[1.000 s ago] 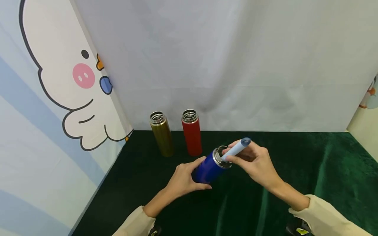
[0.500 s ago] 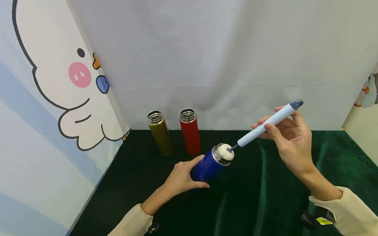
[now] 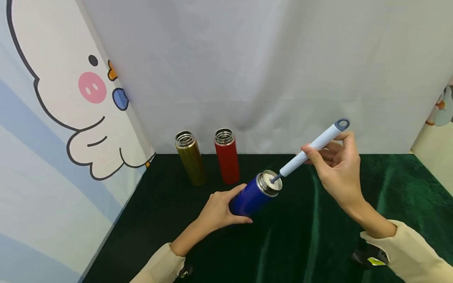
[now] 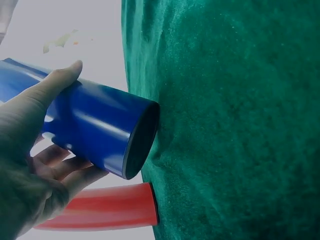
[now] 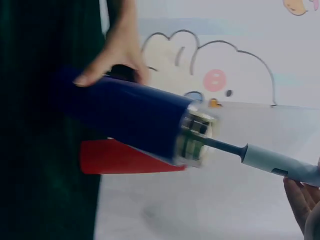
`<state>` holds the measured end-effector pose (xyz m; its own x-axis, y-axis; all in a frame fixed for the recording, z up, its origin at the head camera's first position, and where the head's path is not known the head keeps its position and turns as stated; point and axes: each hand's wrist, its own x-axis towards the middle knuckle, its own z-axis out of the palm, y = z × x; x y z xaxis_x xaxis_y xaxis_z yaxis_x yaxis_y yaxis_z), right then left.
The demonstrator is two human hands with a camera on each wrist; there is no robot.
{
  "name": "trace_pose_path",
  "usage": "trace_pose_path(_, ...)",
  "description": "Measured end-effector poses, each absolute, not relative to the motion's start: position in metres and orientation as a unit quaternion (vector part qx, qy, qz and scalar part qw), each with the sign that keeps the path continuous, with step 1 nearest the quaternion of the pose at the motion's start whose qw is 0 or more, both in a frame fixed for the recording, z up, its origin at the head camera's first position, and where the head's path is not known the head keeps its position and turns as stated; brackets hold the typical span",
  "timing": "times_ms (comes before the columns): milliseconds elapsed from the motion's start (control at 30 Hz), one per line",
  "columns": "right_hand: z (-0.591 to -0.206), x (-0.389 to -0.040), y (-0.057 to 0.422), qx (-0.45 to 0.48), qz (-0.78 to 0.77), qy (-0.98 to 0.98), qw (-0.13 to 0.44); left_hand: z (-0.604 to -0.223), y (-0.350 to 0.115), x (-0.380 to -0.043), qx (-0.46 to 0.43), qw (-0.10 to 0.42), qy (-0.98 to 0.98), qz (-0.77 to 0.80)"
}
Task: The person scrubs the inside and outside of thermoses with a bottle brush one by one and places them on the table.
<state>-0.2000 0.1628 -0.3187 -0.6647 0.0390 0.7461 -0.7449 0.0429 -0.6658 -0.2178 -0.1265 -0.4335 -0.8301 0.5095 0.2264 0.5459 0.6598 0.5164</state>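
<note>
Over green cloth (image 3: 290, 251) — sheeting (image 3: 247, 59) behind — left hand (image 3: 217, 210) grips blue bottle (image 3: 252, 198), right hand (image 3: 341, 175) pinches brush (image 3: 294, 163).

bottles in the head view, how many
3: a blue bottle tilted in the left hand; behind it, standing, a red bottle and, left of that, a gold bottle.

sponge head (image 3: 270, 179): lower part hidden inside blue bottle (image 3: 252, 198); left hand (image 3: 220, 210): some fingers hidden in head view; brush handle (image 5: 272, 161), right hand (image 3: 339, 177): cut off by right wrist view's edge; bottle neck (image 5: 190, 146): blurred there
</note>
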Motion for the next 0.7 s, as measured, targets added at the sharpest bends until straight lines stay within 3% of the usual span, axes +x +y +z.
trace_pose_path(233,-0.376,-0.209,0.143,0.301,0.589,-0.718,0.216,-0.433,-0.125,-0.219,-0.289,0.019,-0.912,-0.292)
trace_pose_path(400,-0.371,-0.216,0.155,0.334,0.672,-0.638,0.173,-0.435,-0.124,-0.222,-0.293,0.002,-0.909,-0.295)
trace_pose_path(533,-0.340,-0.217,0.172,0.351,0.714,-0.571,0.201,-0.433,-0.126,-0.225,-0.292,-0.006,-0.910,-0.294)
trace_pose_path(700,-0.306,-0.211,0.187,0.321,0.734,-0.516,0.304,-0.427,-0.131,-0.233,-0.301,-0.008,-0.913,-0.277)
